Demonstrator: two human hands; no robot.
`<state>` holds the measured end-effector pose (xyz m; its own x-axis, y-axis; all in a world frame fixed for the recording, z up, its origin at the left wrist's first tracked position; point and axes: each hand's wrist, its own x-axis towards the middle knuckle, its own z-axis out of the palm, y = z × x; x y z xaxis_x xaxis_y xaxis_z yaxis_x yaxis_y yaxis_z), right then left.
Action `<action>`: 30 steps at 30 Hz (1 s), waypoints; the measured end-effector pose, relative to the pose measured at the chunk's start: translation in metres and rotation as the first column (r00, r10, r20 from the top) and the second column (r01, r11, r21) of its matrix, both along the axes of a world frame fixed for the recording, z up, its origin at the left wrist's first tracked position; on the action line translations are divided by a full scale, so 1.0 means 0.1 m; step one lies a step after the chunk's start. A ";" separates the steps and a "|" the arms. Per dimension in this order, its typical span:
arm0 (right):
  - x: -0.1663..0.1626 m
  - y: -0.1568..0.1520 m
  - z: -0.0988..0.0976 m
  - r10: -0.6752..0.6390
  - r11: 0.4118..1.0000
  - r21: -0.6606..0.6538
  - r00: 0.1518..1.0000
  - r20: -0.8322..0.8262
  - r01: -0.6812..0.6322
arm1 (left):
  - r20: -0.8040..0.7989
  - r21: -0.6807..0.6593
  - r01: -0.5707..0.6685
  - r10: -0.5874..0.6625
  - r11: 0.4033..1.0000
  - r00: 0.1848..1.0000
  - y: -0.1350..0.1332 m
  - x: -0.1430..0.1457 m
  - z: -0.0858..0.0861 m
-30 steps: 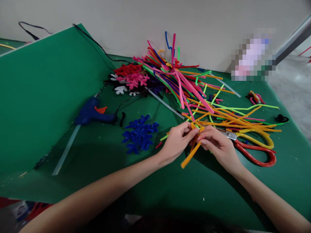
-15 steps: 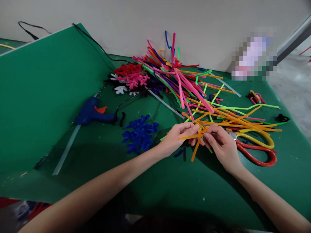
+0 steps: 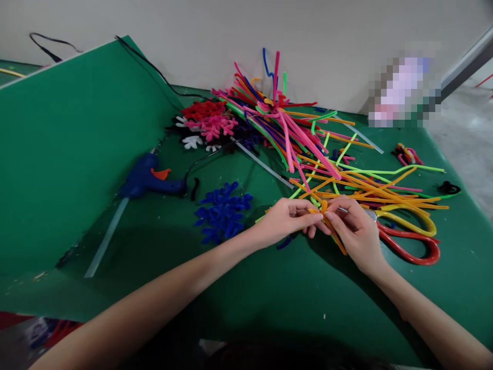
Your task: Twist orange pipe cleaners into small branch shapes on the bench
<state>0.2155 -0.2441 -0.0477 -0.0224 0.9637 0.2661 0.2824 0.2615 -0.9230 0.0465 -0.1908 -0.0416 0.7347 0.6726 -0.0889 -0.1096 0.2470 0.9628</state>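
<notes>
In the head view, the left hand (image 3: pixel 279 223) and the right hand (image 3: pixel 358 234) meet above the green table (image 3: pixel 288 303). The thumb and fingers of each are pinched on one folded orange pipe cleaner (image 3: pixel 337 237) — it is between the fingertips, with one end slanting down to the right. Around the hands the room is narrow: the scissors (image 3: pixel 408 235) lie just beside the right hand, and the pile of pipe cleaners (image 3: pixel 308 141) spreads beyond, toward the wall (image 3: pixel 192 41). Bare green surface extends between the forearms; the table's right edge runs well apart from the hands. At upper right, a pale thing (image 3: pixel 400 90) is blurred into squares — any writing there is unreadable.
</notes>
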 end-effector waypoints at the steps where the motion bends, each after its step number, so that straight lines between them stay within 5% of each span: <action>1: 0.00 0.00 0.00 0.002 1.000 -0.014 1.000 -0.018 -0.002 | 0.017 -0.030 0.013 -0.013 0.999 1.000 0.00 0.00 -0.01; 14: -0.02 -0.04 -0.02 0.042 0.990 -0.118 0.965 -0.259 -0.074 | -0.066 0.047 0.007 -0.004 0.999 0.998 -0.03 0.01 -0.04; 19: 0.04 0.03 -0.04 0.061 0.946 -0.273 0.924 -0.378 -0.174 | 0.077 0.014 -0.228 0.226 0.974 0.971 0.00 0.03 -0.06; 26: 0.11 0.04 0.04 0.390 0.822 -0.350 0.892 -0.231 -0.450 | 0.124 0.036 -0.214 0.208 0.976 0.970 0.00 0.01 -0.03; 30: 0.10 0.06 0.03 0.321 0.881 -0.311 0.933 -0.163 -0.358 | 0.127 0.086 -0.244 0.232 0.966 0.964 -0.01 0.00 -0.04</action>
